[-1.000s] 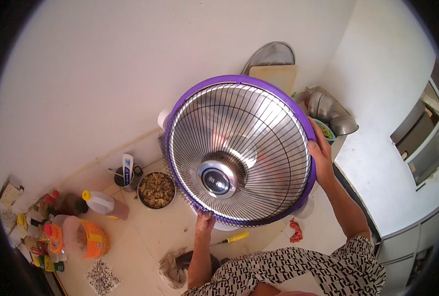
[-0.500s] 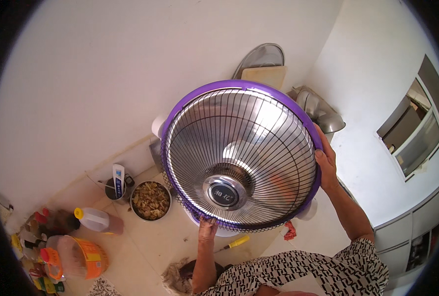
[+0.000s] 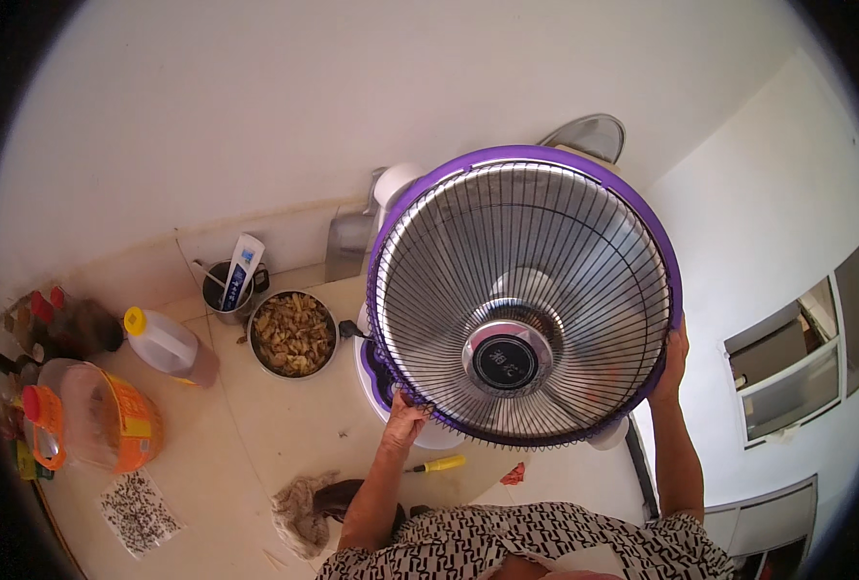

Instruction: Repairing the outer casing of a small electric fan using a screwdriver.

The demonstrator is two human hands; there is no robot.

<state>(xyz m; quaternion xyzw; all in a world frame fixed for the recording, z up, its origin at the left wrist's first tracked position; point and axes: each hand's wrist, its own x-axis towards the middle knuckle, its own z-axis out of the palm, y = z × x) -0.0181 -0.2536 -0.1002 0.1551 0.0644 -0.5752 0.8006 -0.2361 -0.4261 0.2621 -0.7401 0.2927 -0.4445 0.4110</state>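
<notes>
A round dish heater (image 3: 584, 242) with a purple rim, shiny reflector bowl and black wire grille fills the middle, its grille facing me. My left hand (image 3: 405, 420) is closed on the lower left of its rim, fingers at the grille's edge. My right hand (image 3: 674, 365) wraps round the rim on the right, its fingers partly hidden behind. Below and behind the dish, part of a white and purple base (image 3: 370, 372) shows by my left hand. Near my left forearm lies a yellow-handled screwdriver (image 3: 441, 464) on the counter.
A pan of chopped food (image 3: 294, 333) and a small pot (image 3: 225, 298) holding a tube stand to the left, with a capped jug (image 3: 171, 346) and an orange-labelled bottle (image 3: 101, 416). A crumpled cloth (image 3: 299, 512) lies in front. Behind the heater, a lid (image 3: 594, 137) leans against the wall.
The heater has moved right in the view and turned slightly. My right hand now sits lower on the rim, and more of the base shows near my left hand.
</notes>
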